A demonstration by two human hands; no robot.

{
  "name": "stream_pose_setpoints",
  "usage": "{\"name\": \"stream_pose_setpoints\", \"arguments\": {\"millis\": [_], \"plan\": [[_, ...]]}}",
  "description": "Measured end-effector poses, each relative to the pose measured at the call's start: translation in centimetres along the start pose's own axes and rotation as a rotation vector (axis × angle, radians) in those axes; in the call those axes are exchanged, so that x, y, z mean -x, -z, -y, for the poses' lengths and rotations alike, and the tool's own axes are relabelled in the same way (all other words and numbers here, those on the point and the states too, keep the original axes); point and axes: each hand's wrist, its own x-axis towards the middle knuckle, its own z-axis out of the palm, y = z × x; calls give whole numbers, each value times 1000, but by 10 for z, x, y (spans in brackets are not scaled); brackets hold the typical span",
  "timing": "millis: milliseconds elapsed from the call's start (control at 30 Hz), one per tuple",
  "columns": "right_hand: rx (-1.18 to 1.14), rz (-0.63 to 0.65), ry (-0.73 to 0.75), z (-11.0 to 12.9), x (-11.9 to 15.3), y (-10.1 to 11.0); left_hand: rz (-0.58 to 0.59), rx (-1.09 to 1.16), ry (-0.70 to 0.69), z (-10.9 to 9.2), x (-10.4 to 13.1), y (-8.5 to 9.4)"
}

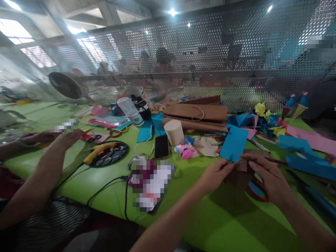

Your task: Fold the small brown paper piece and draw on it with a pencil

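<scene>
Both of my hands are at the right side of the green table. My left hand (pixel 215 174) pinches the left edge of a small brown paper piece (pixel 242 165). My right hand (pixel 271 176) has its fingers on the right part of the same piece. Just behind my fingertips lies a blue paper rectangle (pixel 234 142). Scissors with blue, red and yellow handles (pixel 257 190) lie beneath my right hand, partly hidden by it.
Another person's hands (pixel 61 140) are at the left, near a yellow glue gun (pixel 101 152) on a black tray. Phones, a cream cylinder (pixel 174 132), a bottle (pixel 130 111) and brown paper rolls (pixel 195 113) lie mid-table. Blue scissors (pixel 319 199) are at far right.
</scene>
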Motion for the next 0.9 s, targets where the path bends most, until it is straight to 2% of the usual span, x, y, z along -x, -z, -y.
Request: {"name": "stream_pose_setpoints", "arguments": {"millis": [133, 233, 400, 667, 900], "plan": [[-56, 94, -86, -4, 0, -2, -37, -69, -55, -2, 2, -1], [-77, 110, -136, -9, -2, -4, -25, -96, -77, -2, 3, 0], [-100, 25, -98, -12, -6, 1, 55, 0, -76, 1, 1, 2], [-182, -36, -98, -19, -9, 6, 49, 60, -77, 0, 0, 7], [-161, -62, -74, -17, -10, 10, 106, 243, 17, -2, -3, 12]]}}
